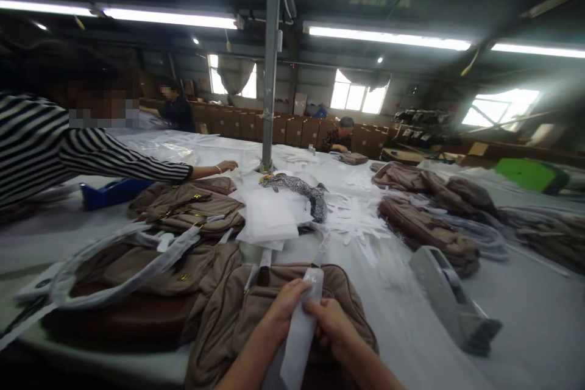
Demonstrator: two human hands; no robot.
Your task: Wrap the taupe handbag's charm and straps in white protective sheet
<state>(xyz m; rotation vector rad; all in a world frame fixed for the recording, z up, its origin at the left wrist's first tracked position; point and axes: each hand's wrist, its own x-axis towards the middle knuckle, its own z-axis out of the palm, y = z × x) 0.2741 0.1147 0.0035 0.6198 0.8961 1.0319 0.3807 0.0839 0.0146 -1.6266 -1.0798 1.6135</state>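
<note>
I have the left hand (284, 303) and right hand (336, 322) pinching a white strip (298, 341) between fingers (298, 287), its long axis pointing away over the brown bag (249, 311), slightly rightward.

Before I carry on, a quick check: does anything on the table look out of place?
Possibly the speckled black-and-white cloth curled by the white sheets, beyond the front middle bag: its bold pattern differs from the plain brown bag and sheets. I see no clear spill or damage.

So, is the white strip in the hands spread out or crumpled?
Spread out lengthwise: the white strip runs as a long, straight-edged band past the fingers over the bag. Whether it is folded double, cannot tell.
</note>
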